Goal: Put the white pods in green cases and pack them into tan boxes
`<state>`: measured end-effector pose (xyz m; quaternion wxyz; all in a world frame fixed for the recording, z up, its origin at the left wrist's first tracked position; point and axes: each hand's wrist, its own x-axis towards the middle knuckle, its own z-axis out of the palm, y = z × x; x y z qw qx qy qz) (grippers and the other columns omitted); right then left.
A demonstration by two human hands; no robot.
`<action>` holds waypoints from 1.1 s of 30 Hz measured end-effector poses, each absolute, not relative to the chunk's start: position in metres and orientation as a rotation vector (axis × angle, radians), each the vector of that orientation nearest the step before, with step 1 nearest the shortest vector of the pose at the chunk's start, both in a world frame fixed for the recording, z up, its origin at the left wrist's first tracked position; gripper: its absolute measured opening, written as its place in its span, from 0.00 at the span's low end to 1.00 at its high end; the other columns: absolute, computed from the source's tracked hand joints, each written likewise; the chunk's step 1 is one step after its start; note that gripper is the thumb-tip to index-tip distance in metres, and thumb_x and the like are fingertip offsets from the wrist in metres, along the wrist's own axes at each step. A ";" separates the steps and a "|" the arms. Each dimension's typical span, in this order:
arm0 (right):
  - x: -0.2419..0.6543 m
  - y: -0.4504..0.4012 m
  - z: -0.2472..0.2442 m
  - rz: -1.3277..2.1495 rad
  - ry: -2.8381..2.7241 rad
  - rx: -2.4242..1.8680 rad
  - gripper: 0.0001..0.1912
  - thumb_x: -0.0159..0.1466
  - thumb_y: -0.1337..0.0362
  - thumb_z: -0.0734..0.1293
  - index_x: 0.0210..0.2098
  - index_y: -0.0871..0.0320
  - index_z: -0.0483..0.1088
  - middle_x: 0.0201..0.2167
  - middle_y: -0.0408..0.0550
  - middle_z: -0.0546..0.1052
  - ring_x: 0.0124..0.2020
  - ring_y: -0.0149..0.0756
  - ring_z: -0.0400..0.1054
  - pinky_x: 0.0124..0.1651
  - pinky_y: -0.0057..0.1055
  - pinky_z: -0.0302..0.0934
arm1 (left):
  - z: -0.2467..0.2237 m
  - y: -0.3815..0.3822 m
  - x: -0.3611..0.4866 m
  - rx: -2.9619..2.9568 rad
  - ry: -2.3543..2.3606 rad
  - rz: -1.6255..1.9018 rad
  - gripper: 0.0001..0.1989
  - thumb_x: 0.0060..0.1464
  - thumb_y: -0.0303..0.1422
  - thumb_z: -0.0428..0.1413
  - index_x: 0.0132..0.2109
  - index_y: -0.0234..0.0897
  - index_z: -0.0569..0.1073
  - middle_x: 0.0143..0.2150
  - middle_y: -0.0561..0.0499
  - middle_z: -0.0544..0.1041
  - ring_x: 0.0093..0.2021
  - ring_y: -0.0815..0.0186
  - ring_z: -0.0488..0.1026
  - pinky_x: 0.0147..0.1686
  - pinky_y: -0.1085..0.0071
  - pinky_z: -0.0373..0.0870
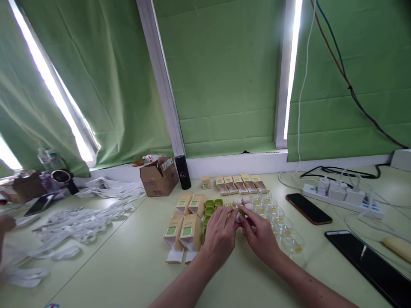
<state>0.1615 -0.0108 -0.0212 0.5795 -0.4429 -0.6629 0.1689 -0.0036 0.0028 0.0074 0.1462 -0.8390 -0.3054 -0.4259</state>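
Observation:
My left hand (221,229) and my right hand (261,237) meet over the middle of the table, fingers closed around a small white piece (238,216) with a bit of green beside it. Just left of my left hand stand several green square cups (209,203). Opened kraft boxes with green labels (187,231) lie further left. Clear plastic cups with gold dots (287,233) spread out to the right of my right hand. Behind my fingers are pale pink-white pieces (246,200), partly hidden.
Kraft boxes (239,184) line the back, near a cardboard box (159,177) and a black cylinder (183,172). White straps (77,222) cover the left. Phones (308,208) and a power strip (343,199) lie right. Another person's blurred hand (6,223) shows at the left edge.

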 end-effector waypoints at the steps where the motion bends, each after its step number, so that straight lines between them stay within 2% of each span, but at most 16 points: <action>1: 0.162 -0.011 -0.021 0.350 -1.569 -1.040 0.20 0.74 0.55 0.62 0.61 0.52 0.75 0.52 0.54 0.84 0.46 0.49 0.82 0.48 0.45 0.79 | 0.007 0.003 -0.003 -2.422 -0.878 -1.230 0.14 0.68 0.26 0.53 0.58 0.35 0.74 0.49 0.40 0.80 0.48 0.54 0.76 0.49 0.56 0.78; 6: 0.164 -0.008 -0.022 0.107 -1.657 -1.010 0.20 0.75 0.60 0.61 0.61 0.54 0.76 0.49 0.55 0.85 0.46 0.48 0.83 0.51 0.44 0.79 | 0.005 0.003 0.000 -2.446 -0.853 -1.239 0.14 0.69 0.25 0.50 0.58 0.34 0.72 0.49 0.39 0.79 0.48 0.55 0.76 0.49 0.58 0.78; 15: 0.164 0.000 -0.024 -0.106 -1.717 -0.957 0.20 0.72 0.67 0.61 0.60 0.57 0.76 0.46 0.56 0.86 0.40 0.46 0.84 0.43 0.40 0.80 | 0.000 0.004 0.004 -2.455 -0.840 -1.253 0.13 0.70 0.24 0.48 0.58 0.31 0.70 0.49 0.38 0.76 0.49 0.55 0.74 0.49 0.58 0.79; 23: 0.166 0.001 -0.019 -0.002 -1.720 -0.966 0.20 0.73 0.66 0.60 0.58 0.58 0.78 0.41 0.54 0.87 0.35 0.43 0.84 0.40 0.37 0.78 | -0.004 0.005 0.005 -2.518 -0.903 -1.244 0.16 0.68 0.23 0.48 0.60 0.32 0.67 0.51 0.38 0.74 0.52 0.53 0.72 0.50 0.56 0.79; 30: 0.165 -0.002 -0.014 0.133 -1.698 -1.013 0.20 0.73 0.63 0.59 0.55 0.58 0.80 0.35 0.51 0.87 0.28 0.43 0.81 0.33 0.36 0.75 | -0.003 0.005 0.006 -2.551 -0.896 -1.263 0.17 0.66 0.21 0.47 0.60 0.32 0.66 0.51 0.38 0.73 0.52 0.52 0.72 0.51 0.53 0.78; 33: 0.167 -0.004 -0.010 0.179 -1.716 -1.037 0.20 0.75 0.61 0.59 0.57 0.56 0.79 0.38 0.51 0.87 0.32 0.43 0.82 0.37 0.38 0.77 | -0.002 0.007 0.004 -2.527 -0.901 -1.311 0.18 0.66 0.21 0.47 0.61 0.33 0.66 0.52 0.38 0.73 0.53 0.52 0.72 0.54 0.52 0.78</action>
